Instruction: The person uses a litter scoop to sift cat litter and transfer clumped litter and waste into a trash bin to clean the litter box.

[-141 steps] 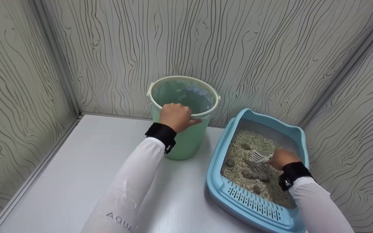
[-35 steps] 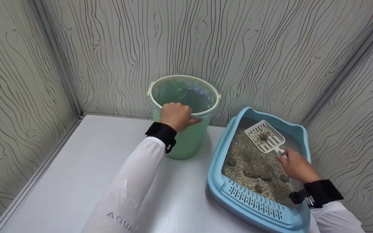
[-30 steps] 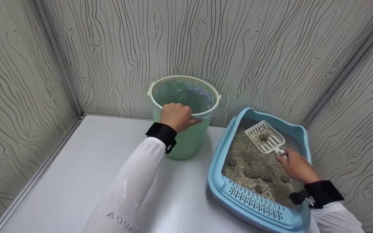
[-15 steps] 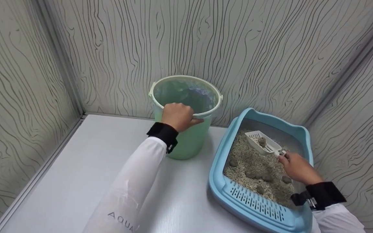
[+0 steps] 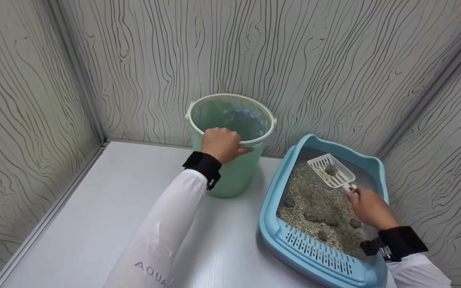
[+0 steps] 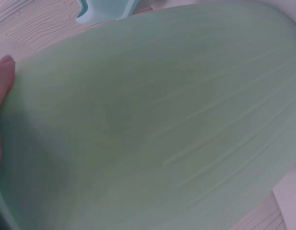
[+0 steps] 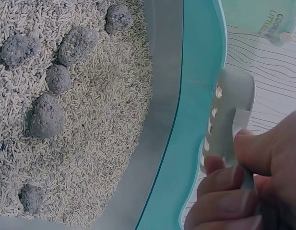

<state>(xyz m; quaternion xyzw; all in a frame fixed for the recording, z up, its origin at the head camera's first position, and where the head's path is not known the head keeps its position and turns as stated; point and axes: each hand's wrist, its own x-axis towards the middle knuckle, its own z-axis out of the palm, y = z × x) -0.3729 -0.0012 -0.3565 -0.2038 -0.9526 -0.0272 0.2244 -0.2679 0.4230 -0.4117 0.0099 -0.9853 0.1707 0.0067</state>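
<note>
My left hand point(image 5: 221, 145) grips the near rim of a green trash bin point(image 5: 234, 176) lined with a plastic bag. In the left wrist view the bin's side fills most of the picture, a fingertip point(image 6: 6, 72) at its left edge. My right hand point(image 5: 370, 208) holds a white slotted litter scoop point(image 5: 346, 176) by its handle, above the far part of a blue litter box point(image 5: 270, 220). One grey clump point(image 5: 331, 170) and some loose pellets lie in the scoop. Several more clumps point(image 5: 330, 220) rest on the pale litter point(image 5: 300, 184) below.
Bin and box stand side by side on a white tabletop point(image 5: 126, 192), close to a wood-grain patterned wall point(image 5: 154, 80). Similar panels rise at left and right. The box has a raised far rim and a perforated ledge point(image 5: 318, 248) at its near end.
The scoop was down in the litter; it has come up with a clump in it. Lately it tilted, then levelled, and loose litter in it dwindled. The left hand has stayed on the bin.
</note>
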